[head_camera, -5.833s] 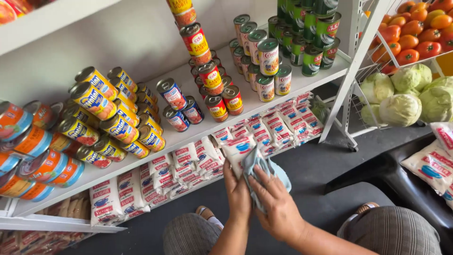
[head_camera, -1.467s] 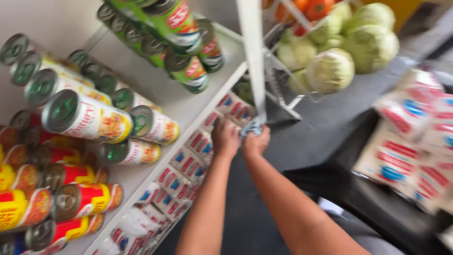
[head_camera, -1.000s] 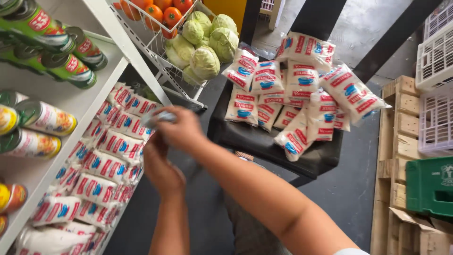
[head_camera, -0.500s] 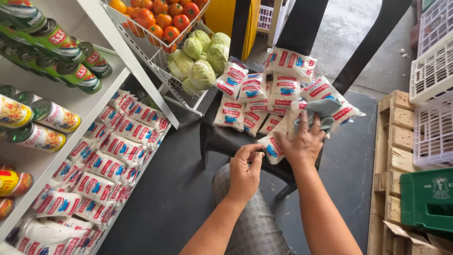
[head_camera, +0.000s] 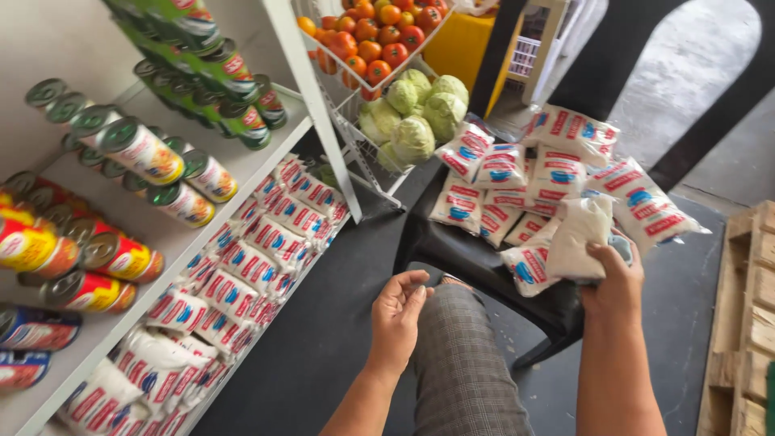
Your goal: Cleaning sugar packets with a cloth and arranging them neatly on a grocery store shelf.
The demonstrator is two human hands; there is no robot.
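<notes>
Your right hand [head_camera: 615, 278] is closing around a soft, slumping white bag [head_camera: 580, 239] above the black chair [head_camera: 476, 260], best gripped mid-body since it looks weighty, while your left hand [head_camera: 400, 315] is hanging loosely curled and empty beside it.

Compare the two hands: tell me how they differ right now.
The right hand grips a white bag and a bluish cloth at the black stand; the left hand holds nothing. The right reaches out to the bags; the left hovers, loosely curled, above the checked trouser knee. Both are bare.

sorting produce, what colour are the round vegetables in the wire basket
Pale green round cabbages, in the white wire basket; head view.
</notes>
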